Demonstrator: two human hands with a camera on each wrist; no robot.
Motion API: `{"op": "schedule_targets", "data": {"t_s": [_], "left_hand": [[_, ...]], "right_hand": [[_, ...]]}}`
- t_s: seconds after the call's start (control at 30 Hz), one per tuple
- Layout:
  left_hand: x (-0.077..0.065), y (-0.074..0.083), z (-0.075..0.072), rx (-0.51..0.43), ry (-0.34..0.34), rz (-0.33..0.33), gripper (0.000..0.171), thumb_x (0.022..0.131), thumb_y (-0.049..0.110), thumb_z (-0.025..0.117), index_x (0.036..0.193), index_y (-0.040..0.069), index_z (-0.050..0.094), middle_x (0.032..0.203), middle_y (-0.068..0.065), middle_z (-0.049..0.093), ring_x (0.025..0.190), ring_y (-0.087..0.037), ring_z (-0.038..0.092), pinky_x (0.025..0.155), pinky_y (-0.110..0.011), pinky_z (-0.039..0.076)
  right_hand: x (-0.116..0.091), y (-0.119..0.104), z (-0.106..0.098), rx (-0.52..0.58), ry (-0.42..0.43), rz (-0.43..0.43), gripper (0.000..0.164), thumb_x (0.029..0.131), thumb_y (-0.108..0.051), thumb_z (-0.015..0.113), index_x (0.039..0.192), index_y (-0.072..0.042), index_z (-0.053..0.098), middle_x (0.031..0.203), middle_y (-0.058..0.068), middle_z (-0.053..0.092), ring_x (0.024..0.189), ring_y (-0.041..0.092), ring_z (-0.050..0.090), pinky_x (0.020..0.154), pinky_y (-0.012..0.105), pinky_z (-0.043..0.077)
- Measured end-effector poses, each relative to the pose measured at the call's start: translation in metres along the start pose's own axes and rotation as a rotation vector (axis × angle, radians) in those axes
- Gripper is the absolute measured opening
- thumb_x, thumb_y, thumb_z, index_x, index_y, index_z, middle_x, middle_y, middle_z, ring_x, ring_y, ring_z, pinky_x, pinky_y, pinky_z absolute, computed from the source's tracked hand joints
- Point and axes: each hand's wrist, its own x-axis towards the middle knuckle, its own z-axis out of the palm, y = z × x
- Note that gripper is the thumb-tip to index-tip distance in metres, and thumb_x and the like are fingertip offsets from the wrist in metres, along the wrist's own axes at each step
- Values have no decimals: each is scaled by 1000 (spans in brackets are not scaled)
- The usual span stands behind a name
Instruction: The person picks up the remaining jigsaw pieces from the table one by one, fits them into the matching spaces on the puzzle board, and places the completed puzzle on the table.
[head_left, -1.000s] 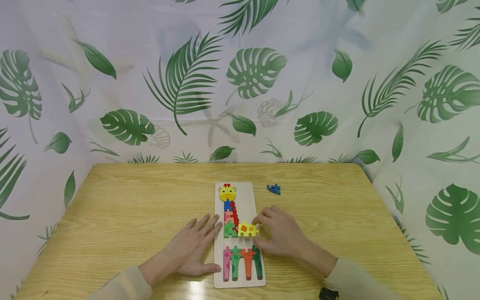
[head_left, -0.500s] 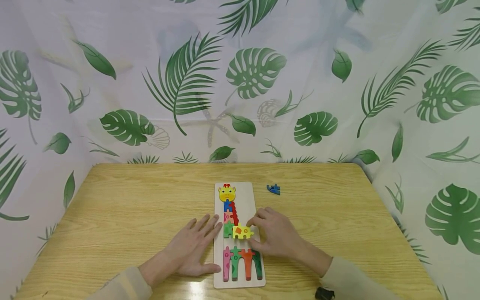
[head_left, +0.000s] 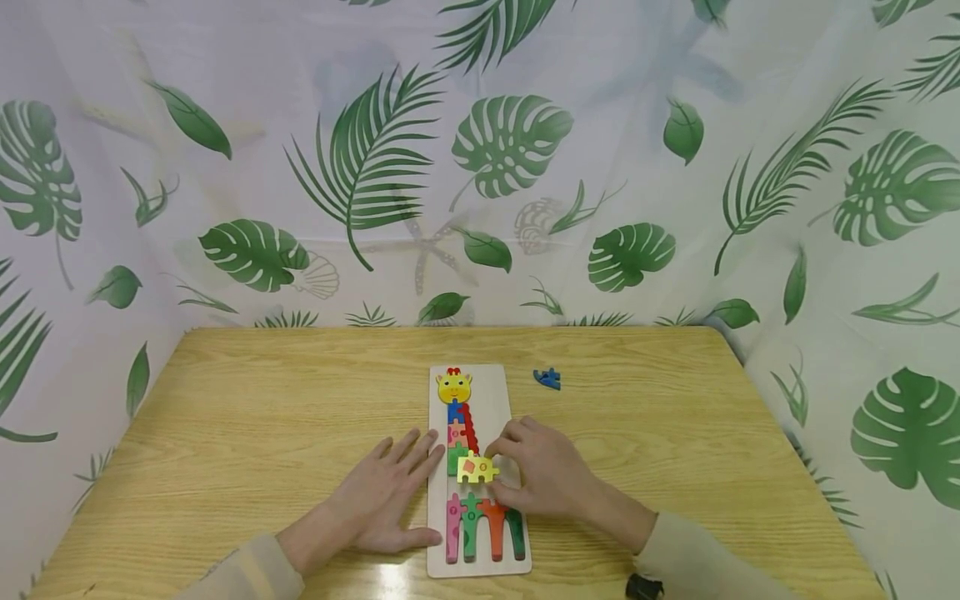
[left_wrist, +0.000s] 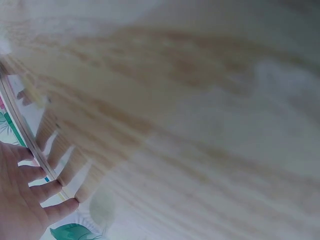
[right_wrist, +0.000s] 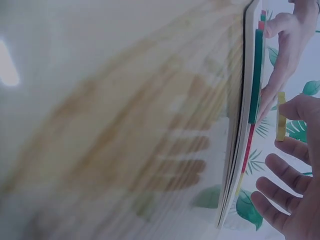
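A pale puzzle board (head_left: 491,392) lies lengthwise on the table with a giraffe puzzle partly laid in it. The yellow giraffe head (head_left: 454,387), blue, pink, green and red neck pieces, and the leg pieces (head_left: 493,529) sit in it. My right hand (head_left: 551,471) pinches a yellow puzzle piece (head_left: 477,469) between thumb and forefinger; in the right wrist view the yellow piece (right_wrist: 281,117) stands apart above the board. My left hand (head_left: 382,492) rests with spread, fairly straight fingers at the board's left edge; the left wrist view shows its fingers (left_wrist: 45,190) along that edge.
A loose blue puzzle piece (head_left: 548,378) lies on the wooden table (head_left: 300,392) beyond the board's right side. A leaf-patterned cloth (head_left: 480,167) hangs behind the table and at its sides. A black band (head_left: 645,586) shows near the right sleeve.
My right hand has carried the yellow puzzle piece left and slightly toward me, over the board beside the green neck piece. My left hand has stayed in place.
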Motion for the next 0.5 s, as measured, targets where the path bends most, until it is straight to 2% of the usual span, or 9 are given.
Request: {"op": "schedule_targets", "data": {"t_s": [0.5], "left_hand": [[1, 1, -1, -9, -14, -7, 110, 90, 90, 36, 168, 13, 29, 177, -11, 25, 161, -36, 33, 126, -56, 39]], "right_hand": [[3, -8, 1, -50, -95, -2, 27, 90, -49, 76, 107, -27, 78, 97, -10, 67, 85, 6, 52, 72, 18, 47]]}}
